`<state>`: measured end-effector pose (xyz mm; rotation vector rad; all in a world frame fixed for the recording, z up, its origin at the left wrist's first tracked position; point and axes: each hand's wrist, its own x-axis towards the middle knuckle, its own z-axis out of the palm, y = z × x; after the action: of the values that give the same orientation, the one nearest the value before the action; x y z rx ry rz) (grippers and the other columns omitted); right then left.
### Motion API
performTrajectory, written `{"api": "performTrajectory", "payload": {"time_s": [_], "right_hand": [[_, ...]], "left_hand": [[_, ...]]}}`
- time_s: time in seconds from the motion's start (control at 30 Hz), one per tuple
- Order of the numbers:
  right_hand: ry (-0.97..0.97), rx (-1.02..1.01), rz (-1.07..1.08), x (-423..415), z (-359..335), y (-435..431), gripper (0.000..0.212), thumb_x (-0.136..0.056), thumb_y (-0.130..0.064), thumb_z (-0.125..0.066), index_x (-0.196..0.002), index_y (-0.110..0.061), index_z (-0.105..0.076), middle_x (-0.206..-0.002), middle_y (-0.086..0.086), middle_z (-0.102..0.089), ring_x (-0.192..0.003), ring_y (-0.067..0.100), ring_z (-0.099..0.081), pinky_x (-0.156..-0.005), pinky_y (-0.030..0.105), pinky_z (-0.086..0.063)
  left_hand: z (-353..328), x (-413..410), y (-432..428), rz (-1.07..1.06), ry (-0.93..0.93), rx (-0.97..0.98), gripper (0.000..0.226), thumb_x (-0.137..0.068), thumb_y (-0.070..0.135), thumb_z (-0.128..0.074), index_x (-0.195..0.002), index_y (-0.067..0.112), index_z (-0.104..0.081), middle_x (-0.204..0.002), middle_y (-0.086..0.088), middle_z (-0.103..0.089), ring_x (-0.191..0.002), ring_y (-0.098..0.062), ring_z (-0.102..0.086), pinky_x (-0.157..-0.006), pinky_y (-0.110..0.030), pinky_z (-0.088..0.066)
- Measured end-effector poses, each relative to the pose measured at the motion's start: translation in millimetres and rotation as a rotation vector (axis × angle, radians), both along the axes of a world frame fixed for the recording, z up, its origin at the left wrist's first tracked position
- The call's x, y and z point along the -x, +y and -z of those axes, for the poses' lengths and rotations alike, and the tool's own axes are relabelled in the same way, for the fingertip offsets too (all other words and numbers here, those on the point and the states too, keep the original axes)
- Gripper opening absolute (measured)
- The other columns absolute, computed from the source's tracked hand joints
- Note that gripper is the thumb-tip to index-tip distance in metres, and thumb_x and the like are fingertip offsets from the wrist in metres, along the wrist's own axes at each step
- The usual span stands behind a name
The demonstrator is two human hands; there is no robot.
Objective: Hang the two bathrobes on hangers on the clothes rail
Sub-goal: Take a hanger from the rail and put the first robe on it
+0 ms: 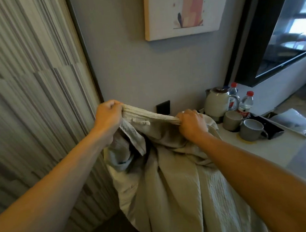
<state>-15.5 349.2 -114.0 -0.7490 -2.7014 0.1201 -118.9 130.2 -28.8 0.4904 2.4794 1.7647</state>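
Observation:
A beige bathrobe point(173, 183) hangs down in front of me, its bunched collar edge stretched level between my two hands. My left hand point(108, 117) grips the left end of that gathered edge near the wall corner. At the right end, my right hand point(191, 124) is closed around the fabric. The robe's lighter inner lining point(130, 137) shows below my left hand. No hanger, clothes rail or second bathrobe is in view.
A white counter point(277, 147) at the right carries a cream kettle point(217, 102), two water bottles point(245, 104), two grey mugs point(251, 129) and a black tray point(274, 127). A ribbed panel point(30, 106) stands on the left, a picture point(184, 10) hangs on the wall, a dark screen point(287, 28) at upper right.

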Motion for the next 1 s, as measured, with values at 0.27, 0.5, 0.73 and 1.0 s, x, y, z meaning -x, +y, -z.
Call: {"api": "performTrajectory", "payload": {"time_s": [0.27,0.5,0.73,1.0], "right_hand": [[0.329,0.051,0.060,-97.9,-152.2,-102.5,0.017,-0.086,-0.022,-0.048,-0.086,-0.021,-0.066,-0.088,0.011,-0.068,-0.077,0.033,-0.063,-0.069,0.038,-0.053],[0.549,-0.162,0.069,-195.0,-285.5,-231.5,0.028,-0.096,-0.032,-0.050,-0.090,-0.016,-0.072,-0.081,0.008,-0.066,-0.067,0.025,-0.057,-0.061,0.027,-0.038],[0.626,-0.232,0.067,-241.9,-366.1,-337.1,0.031,-0.098,-0.028,-0.048,-0.104,-0.010,-0.072,-0.108,0.022,-0.067,-0.102,0.039,-0.064,-0.079,0.037,-0.049],[0.260,0.072,-0.059,-230.7,-369.8,-409.1,0.015,-0.087,-0.024,-0.064,-0.084,-0.009,-0.063,-0.084,0.009,-0.062,-0.073,0.020,-0.061,-0.067,0.031,-0.051]], "left_hand": [[-103.6,-87.6,-144.2,0.176,0.594,0.246,0.027,-0.083,0.043,-0.066,-0.083,0.017,-0.060,-0.072,0.007,-0.056,-0.065,-0.015,-0.052,-0.054,-0.026,-0.039],[-176.0,-159.9,-285.4,0.094,0.915,0.403,0.020,-0.083,0.019,-0.065,-0.067,0.024,-0.053,-0.073,-0.006,-0.062,-0.081,-0.032,-0.064,-0.063,-0.035,-0.042],[-233.8,-192.4,-416.6,-0.286,0.659,0.613,0.014,-0.083,0.015,-0.059,-0.084,0.007,-0.070,-0.082,-0.018,-0.067,-0.076,-0.036,-0.062,-0.064,-0.038,-0.050],[-256.6,-249.5,-511.1,0.245,-0.159,-0.104,0.026,-0.095,0.027,-0.054,-0.094,0.004,-0.066,-0.084,-0.016,-0.066,-0.068,-0.026,-0.066,-0.065,-0.037,-0.058]]}}
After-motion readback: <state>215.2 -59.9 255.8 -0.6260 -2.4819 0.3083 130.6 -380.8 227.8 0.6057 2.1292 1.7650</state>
